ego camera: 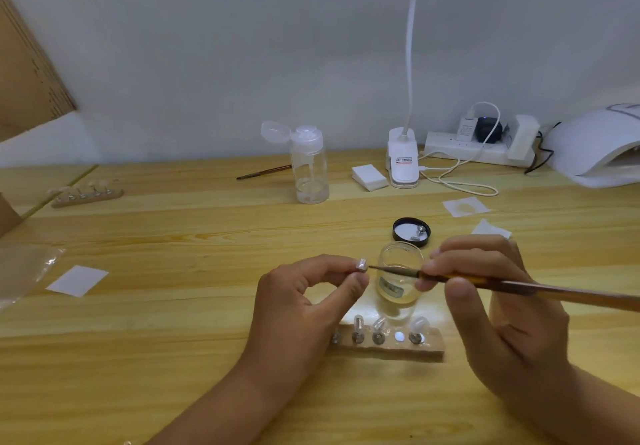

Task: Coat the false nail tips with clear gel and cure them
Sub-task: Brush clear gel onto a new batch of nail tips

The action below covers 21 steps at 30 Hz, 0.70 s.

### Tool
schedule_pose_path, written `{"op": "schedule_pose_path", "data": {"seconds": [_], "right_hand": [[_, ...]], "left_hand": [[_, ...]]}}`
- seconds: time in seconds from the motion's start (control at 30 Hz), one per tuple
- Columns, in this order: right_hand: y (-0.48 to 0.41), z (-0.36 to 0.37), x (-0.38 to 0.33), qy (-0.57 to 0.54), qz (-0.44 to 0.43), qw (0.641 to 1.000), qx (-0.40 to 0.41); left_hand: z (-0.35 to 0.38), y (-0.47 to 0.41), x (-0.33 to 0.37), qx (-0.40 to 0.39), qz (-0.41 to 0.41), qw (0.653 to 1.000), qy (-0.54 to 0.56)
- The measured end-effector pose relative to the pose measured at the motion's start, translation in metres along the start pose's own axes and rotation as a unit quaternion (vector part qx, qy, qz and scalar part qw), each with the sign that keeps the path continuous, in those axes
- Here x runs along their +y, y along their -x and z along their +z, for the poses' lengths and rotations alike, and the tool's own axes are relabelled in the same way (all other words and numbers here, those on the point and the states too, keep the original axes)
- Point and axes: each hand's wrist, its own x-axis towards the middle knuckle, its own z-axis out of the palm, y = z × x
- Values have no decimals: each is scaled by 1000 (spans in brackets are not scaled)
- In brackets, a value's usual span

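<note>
While in left hand [306, 297], nail tip [361, 266] at brush [540, 291].

Wooden table [173, 358], grey wall behind. Clear pump bottle [310, 171] mid-back, flip cap open, little liquid at bottom. White pad stack [369, 177] just beside clip lamp [401, 160]; lamp neck rises out of frame. Power strip [446, 145] against wall, white charger [465, 127] and black adapter [488, 129] plugged in. White cable [460, 185] looped on table. Paper square [78, 280] left; stained square [465, 206] right. Plastic bag [24, 271] at left edge. Cardboard [27, 74] upper left.
</note>
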Motion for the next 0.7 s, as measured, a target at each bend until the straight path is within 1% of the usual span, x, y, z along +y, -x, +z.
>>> {"op": "schedule_pose_path", "data": {"seconds": [0.1,0.2,0.27,0.33,0.5,0.7], "right_hand": [[-4,-3,2,5,36,999,23],[-7,-3,6,2,76,996,37],[-8,-2,8,-7,90,995,40],[-8,-2,8,-10,94,995,39],[-9,-1,8,-13,88,996,32],[-9,-1,7,-4,87,996,31]], "left_hand": [[0,1,1,-13,4,1000,15],[2,4,4,-74,30,997,18],[6,6,6,-123,49,991,17],[10,6,7,-151,52,987,4],[14,5,5,-178,36,983,-22],[14,5,3,-183,19,982,-31]]}}
